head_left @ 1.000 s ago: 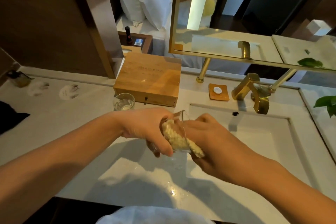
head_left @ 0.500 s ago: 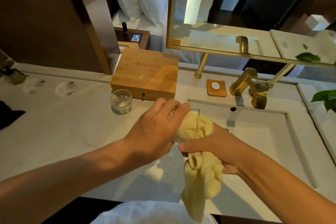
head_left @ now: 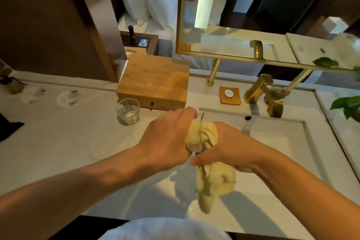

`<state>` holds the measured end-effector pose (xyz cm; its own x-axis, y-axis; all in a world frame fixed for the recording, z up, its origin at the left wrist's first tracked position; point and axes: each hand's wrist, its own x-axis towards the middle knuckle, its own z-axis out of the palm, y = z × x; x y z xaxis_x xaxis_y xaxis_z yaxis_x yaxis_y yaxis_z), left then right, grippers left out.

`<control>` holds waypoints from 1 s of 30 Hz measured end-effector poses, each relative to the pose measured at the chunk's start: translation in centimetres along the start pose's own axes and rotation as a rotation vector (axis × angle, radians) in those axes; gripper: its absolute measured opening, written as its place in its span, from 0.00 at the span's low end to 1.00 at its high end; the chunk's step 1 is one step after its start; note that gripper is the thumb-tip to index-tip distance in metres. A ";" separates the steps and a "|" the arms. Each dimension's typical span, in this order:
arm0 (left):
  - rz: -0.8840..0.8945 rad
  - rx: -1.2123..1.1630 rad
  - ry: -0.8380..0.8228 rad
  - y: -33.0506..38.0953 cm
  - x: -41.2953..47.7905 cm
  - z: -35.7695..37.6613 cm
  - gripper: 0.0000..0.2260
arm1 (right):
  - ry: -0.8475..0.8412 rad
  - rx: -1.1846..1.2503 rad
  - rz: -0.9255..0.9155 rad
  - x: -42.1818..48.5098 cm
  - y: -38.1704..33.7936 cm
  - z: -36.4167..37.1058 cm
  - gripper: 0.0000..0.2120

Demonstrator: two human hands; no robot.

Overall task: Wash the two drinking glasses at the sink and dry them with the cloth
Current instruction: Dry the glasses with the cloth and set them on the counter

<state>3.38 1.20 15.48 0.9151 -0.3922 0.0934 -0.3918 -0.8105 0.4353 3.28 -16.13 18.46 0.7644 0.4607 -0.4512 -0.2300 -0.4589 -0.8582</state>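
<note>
My left hand (head_left: 167,140) grips a clear drinking glass (head_left: 201,122) held on its side over the counter's front, left of the sink basin (head_left: 282,142). A pale yellow cloth (head_left: 214,181) is stuffed into the glass's mouth and hangs down below it. My right hand (head_left: 229,152) holds the cloth against the glass, thumb along the underside. Most of the glass is hidden by both hands and the cloth. A second clear glass (head_left: 128,111) stands upright on the white counter (head_left: 58,142), in front of the wooden box.
A wooden box (head_left: 155,82) sits at the back of the counter. A gold faucet (head_left: 263,93) and an orange soap dish (head_left: 229,95) stand behind the basin. Green leaves (head_left: 346,105) hang at the right edge. A dark item (head_left: 7,128) lies far left.
The glass turned in my hands and more of the cloth came out to hang below it. Both hands shifted slightly toward the basin.
</note>
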 end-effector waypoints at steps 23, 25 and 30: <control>-0.024 -0.550 -0.217 -0.8 0.1 -0.9 0.27 | -0.019 -1.206 -0.371 -3.7 -2.8 0.2 0.12; -0.035 -0.564 -0.239 -0.5 0.0 -0.7 0.27 | 0.032 -1.318 -0.443 -3.0 -3.0 1.0 0.11; 0.001 -0.517 -0.250 -1.2 -0.4 -0.9 0.26 | -0.017 -1.201 -0.492 -1.4 -0.9 1.5 0.08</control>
<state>3.55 2.77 15.74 0.8398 -0.5350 -0.0929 -0.2382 -0.5166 0.8224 1.55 -15.22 19.53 0.6043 0.7797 -0.1640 0.7582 -0.6260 -0.1824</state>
